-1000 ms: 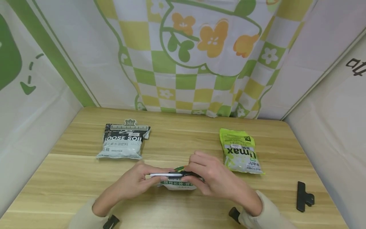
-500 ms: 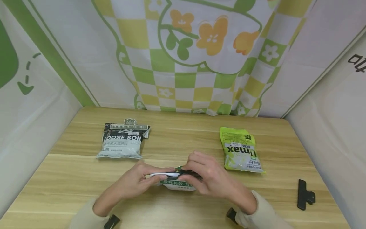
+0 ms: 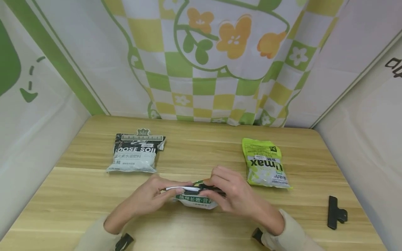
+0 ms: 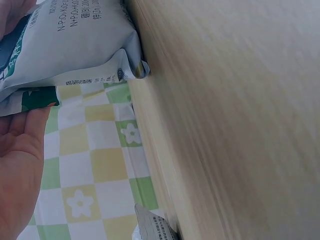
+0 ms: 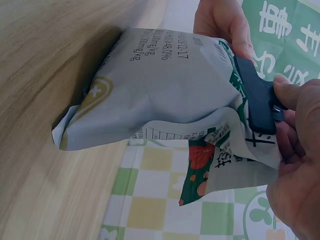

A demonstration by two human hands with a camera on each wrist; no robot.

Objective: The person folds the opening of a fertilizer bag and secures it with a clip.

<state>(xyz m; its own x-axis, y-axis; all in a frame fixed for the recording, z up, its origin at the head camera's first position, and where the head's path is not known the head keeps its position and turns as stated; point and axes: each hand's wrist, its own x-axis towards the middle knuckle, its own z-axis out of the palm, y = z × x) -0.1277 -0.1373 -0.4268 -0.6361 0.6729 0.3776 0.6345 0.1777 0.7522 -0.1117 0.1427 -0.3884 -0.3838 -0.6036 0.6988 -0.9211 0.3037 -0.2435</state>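
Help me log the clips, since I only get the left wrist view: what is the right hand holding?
Observer: The right hand pinches a dark clip at the top of the white bag.
Operator: Any loose clip nearby?
Observer: Yes, a black clip lies on the table, out to the right.
Operator: Is another bag clipped?
Observer: Yes, the black-and-white bag at the left has a patterned clip along its top.
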